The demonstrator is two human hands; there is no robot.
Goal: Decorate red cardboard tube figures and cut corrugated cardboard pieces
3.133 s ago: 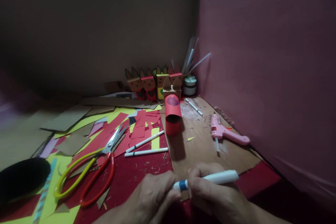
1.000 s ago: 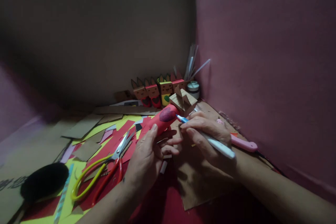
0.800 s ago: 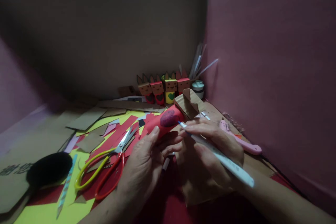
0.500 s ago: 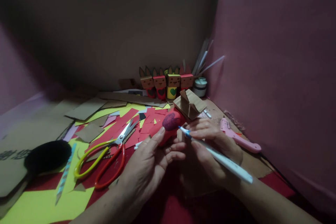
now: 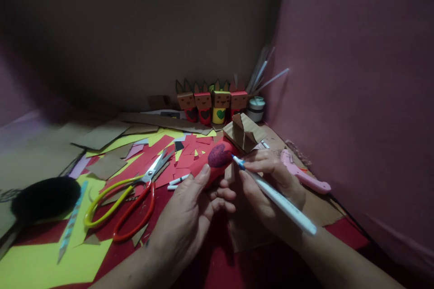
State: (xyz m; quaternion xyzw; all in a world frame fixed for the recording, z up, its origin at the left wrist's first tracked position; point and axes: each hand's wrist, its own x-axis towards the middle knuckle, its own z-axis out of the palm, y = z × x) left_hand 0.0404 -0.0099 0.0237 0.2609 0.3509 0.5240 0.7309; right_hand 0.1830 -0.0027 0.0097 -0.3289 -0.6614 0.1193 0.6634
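My left hand (image 5: 190, 207) grips a red paper tube figure (image 5: 200, 166) from below, with the thumb along its side. A dark purple heart (image 5: 219, 156) is drawn on the red paper. The figure's cardboard head (image 5: 259, 129) tilts away to the upper right. Between the thumb and fingers of my right hand (image 5: 267, 185), a white felt-tip pen (image 5: 283, 203) slants down to the right. Its blue tip points at the heart's right edge; whether it touches the paper I cannot tell.
Scissors (image 5: 149, 176) with yellow and red handles, a striped pencil (image 5: 72, 223) and a black round paddle (image 5: 45, 198) lie left. Paper scraps (image 5: 162, 137) spread behind. Several finished figures (image 5: 203, 101) stand at the back beside a jar (image 5: 256, 109). A pink glue gun (image 5: 305, 176) lies right.
The pen tip has moved slightly up along the heart's right side. The camera view has shifted a little, so most things appear farther left. Both hands keep their holds.
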